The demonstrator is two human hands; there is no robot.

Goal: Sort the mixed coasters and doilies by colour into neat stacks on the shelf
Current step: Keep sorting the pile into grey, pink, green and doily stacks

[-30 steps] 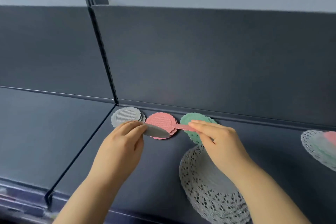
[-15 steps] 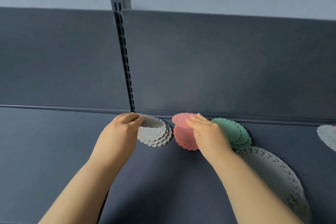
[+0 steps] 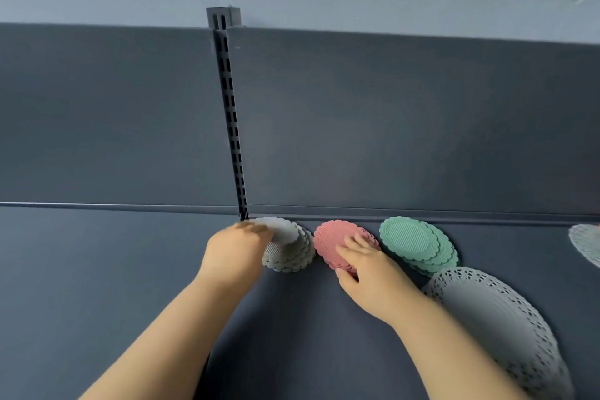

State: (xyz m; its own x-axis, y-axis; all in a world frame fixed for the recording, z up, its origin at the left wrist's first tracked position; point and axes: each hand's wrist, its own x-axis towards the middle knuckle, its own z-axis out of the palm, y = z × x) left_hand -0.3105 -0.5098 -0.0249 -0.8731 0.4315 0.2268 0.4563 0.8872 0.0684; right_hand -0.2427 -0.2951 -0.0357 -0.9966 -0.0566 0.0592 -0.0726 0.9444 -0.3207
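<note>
Soft, even, fairly dim light covers the matte shelf (image 3: 97, 269), and shadows on it are faint. The left hand (image 3: 237, 250) at 7 o'clock is smeared by motion blur, its fingers indistinct. Wide-angle distortion stretches and softens the doily (image 3: 500, 328) toward 4 o'clock.

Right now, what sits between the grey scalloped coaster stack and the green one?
The stack of pink scalloped round coasters sits there, with the right hand resting on its near side, as the head view shows.
</note>
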